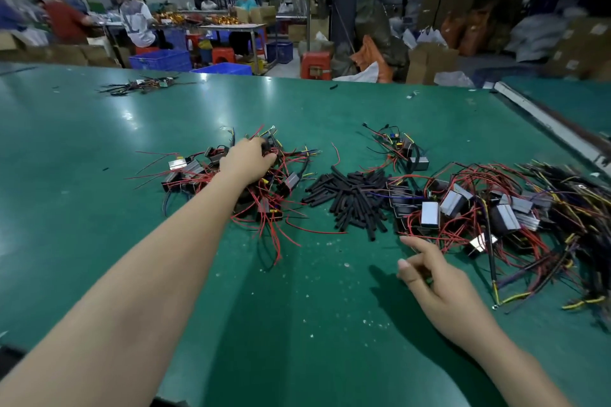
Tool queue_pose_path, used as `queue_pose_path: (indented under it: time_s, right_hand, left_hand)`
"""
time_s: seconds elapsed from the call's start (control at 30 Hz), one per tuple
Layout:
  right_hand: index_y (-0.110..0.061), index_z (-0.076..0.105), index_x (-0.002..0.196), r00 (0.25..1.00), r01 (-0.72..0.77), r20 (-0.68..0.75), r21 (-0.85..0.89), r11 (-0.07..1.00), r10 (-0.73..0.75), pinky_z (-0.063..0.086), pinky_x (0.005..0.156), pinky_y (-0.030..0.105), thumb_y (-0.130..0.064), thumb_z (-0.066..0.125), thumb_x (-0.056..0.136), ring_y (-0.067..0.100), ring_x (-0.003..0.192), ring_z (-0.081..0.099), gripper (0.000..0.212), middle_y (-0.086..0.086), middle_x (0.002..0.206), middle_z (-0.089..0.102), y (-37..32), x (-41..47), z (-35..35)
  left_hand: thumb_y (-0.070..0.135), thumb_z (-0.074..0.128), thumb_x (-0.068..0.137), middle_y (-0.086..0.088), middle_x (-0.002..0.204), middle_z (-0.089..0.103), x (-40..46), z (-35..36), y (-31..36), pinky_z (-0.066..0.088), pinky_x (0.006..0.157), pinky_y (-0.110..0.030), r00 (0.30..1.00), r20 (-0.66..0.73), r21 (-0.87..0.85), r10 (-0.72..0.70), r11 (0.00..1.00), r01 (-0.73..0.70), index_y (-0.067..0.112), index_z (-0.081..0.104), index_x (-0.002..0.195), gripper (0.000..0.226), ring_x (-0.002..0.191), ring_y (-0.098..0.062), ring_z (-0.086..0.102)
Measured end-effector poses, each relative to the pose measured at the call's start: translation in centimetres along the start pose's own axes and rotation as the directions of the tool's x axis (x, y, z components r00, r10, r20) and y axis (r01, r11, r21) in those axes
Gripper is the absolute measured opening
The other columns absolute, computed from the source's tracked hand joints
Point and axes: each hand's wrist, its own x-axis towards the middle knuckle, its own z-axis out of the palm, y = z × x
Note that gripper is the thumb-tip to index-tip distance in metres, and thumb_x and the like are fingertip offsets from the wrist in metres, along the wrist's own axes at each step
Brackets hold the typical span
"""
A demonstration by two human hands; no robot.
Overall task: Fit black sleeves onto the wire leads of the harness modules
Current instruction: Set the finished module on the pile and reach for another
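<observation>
A heap of short black sleeves [352, 200] lies mid-table. Left of it sits a pile of harness modules with red leads [264, 195]. My left hand [248, 160] reaches far into that pile, its fingers curled over a black module at the pile's far side. A bigger pile of modules with silver cases and red, black and yellow wires [489, 211] spreads to the right. My right hand [433, 277] hovers near that pile's front edge, forefinger stretched toward the wires, other fingers loosely curled, nothing visible in it.
The green table [297, 307] carries small white crumbs. A small cluster of modules [401, 147] lies behind the sleeves, and another wire bundle [142, 86] far left. A white rail [545, 122] runs along the right. People work at tables in the background.
</observation>
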Motion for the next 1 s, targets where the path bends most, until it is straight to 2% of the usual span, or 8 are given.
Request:
queue_pose_path:
  time_s: [0.23, 0.37, 0.53, 0.6, 0.7, 0.77, 0.87, 1.0]
  right_hand:
    - [-0.054, 0.034, 0.116, 0.999, -0.011, 0.036, -0.022, 1.000, 0.012, 0.044, 0.071, 0.011, -0.067, 0.033, 0.080, -0.007, 0.088, 0.056, 0.039, -0.025, 0.090, 0.063, -0.2, 0.2, -0.2]
    - [-0.053, 0.036, 0.117, 0.999, -0.008, 0.048, -0.035, 0.999, 0.010, 0.045, 0.071, 0.014, -0.070, 0.031, 0.079, -0.012, 0.092, 0.055, 0.042, -0.025, 0.093, 0.062, -0.4, 0.2, -0.3]
    - [-0.054, 0.046, 0.112, 1.000, -0.006, -0.010, -0.012, 1.000, 0.006, 0.041, 0.070, 0.006, -0.055, 0.043, 0.089, -0.006, 0.086, 0.057, 0.024, -0.024, 0.091, 0.060, -0.2, -0.1, -0.7]
    - [-0.039, 0.053, 0.117, 0.998, -0.005, -0.060, -0.006, 1.000, 0.005, 0.040, 0.069, 0.007, -0.033, 0.052, 0.094, 0.000, 0.081, 0.057, 0.024, -0.022, 0.091, 0.061, 0.5, -0.1, -0.8]
    - [-0.026, 0.058, 0.118, 0.991, -0.010, -0.135, -0.025, 1.000, 0.006, 0.039, 0.073, 0.013, -0.011, 0.056, 0.090, 0.003, 0.085, 0.055, 0.032, -0.018, 0.094, 0.061, 1.1, 0.0, -1.2]
    - [-0.021, 0.060, 0.114, 0.984, -0.006, -0.177, -0.057, 0.998, -0.004, 0.040, 0.076, 0.021, -0.005, 0.057, 0.087, 0.008, 0.089, 0.055, 0.031, -0.014, 0.098, 0.061, 1.3, 0.0, -1.5]
    - [-0.013, 0.063, 0.109, 0.952, -0.011, -0.305, -0.088, 0.996, -0.017, 0.045, 0.083, 0.031, -0.003, 0.058, 0.086, 0.019, 0.096, 0.059, 0.025, -0.003, 0.102, 0.065, 1.5, 0.0, -2.1]
    - [-0.009, 0.067, 0.103, 0.800, -0.149, -0.600, -0.181, 0.972, 0.011, 0.036, 0.084, 0.031, -0.011, 0.055, 0.086, 0.029, 0.098, 0.052, 0.021, 0.007, 0.101, 0.063, 1.7, 0.3, -3.3]
  left_hand:
    - [0.044, 0.049, 0.091, -0.018, 0.130, 0.044, -1.0, -0.1, 1.0, 0.032, 0.099, -0.049, 0.976, -0.208, 0.113, -0.071, 0.989, 0.096, 0.016, 0.048, 0.130, 0.048, 0.122, -0.038, 0.039]
    - [0.024, 0.051, 0.088, -0.012, 0.129, 0.043, -4.0, 0.8, 4.8, 0.030, 0.096, -0.044, 0.904, -0.405, 0.075, 0.134, 0.991, -0.113, 0.019, 0.047, 0.132, 0.045, 0.119, -0.032, 0.037]
    - [0.018, 0.057, 0.083, -0.010, 0.123, 0.046, -9.5, 3.1, 11.2, 0.034, 0.092, -0.044, 0.813, -0.517, -0.187, 0.269, 0.891, -0.414, 0.017, 0.046, 0.132, 0.050, 0.113, -0.029, 0.042]
    - [0.010, 0.059, 0.082, -0.010, 0.115, 0.050, -11.9, 4.7, 13.6, 0.040, 0.091, -0.039, 0.809, -0.499, -0.416, 0.310, 0.733, -0.538, 0.013, 0.050, 0.127, 0.046, 0.103, -0.023, 0.052]
    - [0.002, 0.057, 0.082, -0.005, 0.110, 0.048, -14.6, 7.4, 16.7, 0.038, 0.087, -0.013, 0.856, -0.420, -0.642, 0.300, 0.569, -0.514, 0.010, 0.053, 0.122, 0.041, 0.086, -0.001, 0.051]
    - [0.002, 0.054, 0.083, -0.004, 0.110, 0.047, -15.5, 9.1, 18.1, 0.032, 0.081, -0.002, 0.892, -0.375, -0.709, 0.253, 0.542, -0.452, 0.012, 0.055, 0.120, 0.038, 0.084, 0.006, 0.050]
    - [0.000, 0.051, 0.084, -0.001, 0.110, 0.048, -16.3, 10.8, 18.7, 0.039, 0.082, -0.013, 0.922, -0.342, -0.754, 0.183, 0.532, -0.385, 0.014, 0.056, 0.117, 0.036, 0.084, 0.011, 0.050]
    - [-0.001, 0.052, 0.083, 0.002, 0.102, 0.047, -16.8, 11.5, 17.4, 0.033, 0.080, -0.002, 0.855, -0.442, -0.652, 0.273, 0.557, -0.515, 0.012, 0.058, 0.113, 0.033, 0.083, 0.009, 0.050]
